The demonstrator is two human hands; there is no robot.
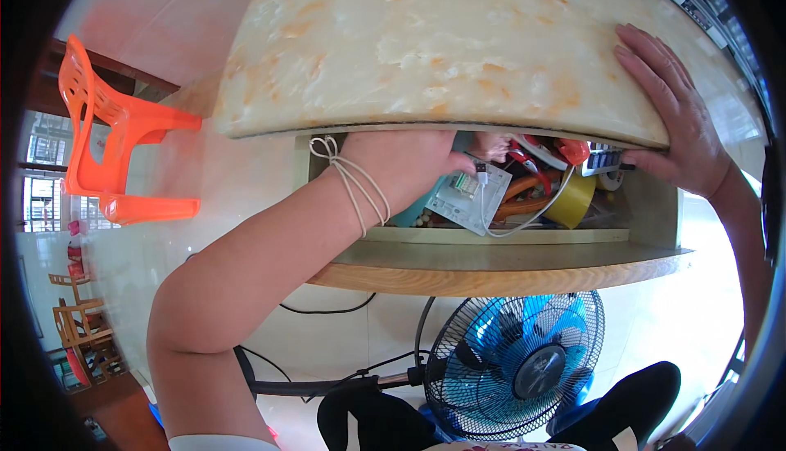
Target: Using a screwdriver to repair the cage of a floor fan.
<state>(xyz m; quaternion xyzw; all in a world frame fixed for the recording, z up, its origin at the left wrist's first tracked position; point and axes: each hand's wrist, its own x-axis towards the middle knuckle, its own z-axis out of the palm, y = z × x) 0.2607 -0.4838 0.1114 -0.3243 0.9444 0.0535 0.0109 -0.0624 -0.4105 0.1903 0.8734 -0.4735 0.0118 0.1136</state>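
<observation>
My left hand point(401, 164) reaches into an open drawer point(491, 275), its fingers hidden beneath the marbled tabletop point(426, 50). Only the thumb shows clearly, beside the plug of a white USB cable point(536, 215). Cream cord point(354, 182) is looped round that wrist. By the thumb lies a square white plate with terminals point(483, 212). Farther right in the drawer are orange-handled items point(521, 207), a yellow roll point(576, 199) and a red object point(573, 151). My right hand point(675, 115) lies over the tabletop's right edge, fingers stretched flat, thumb just below the edge.
Under the drawer stands a blue-bladed fan point(524, 361) in a black wire cage, close to my knees. A dark cable point(332, 312) runs across the floor. An orange plastic chair point(123, 136) is at the left. A dark device point(696, 17) sits at the far right.
</observation>
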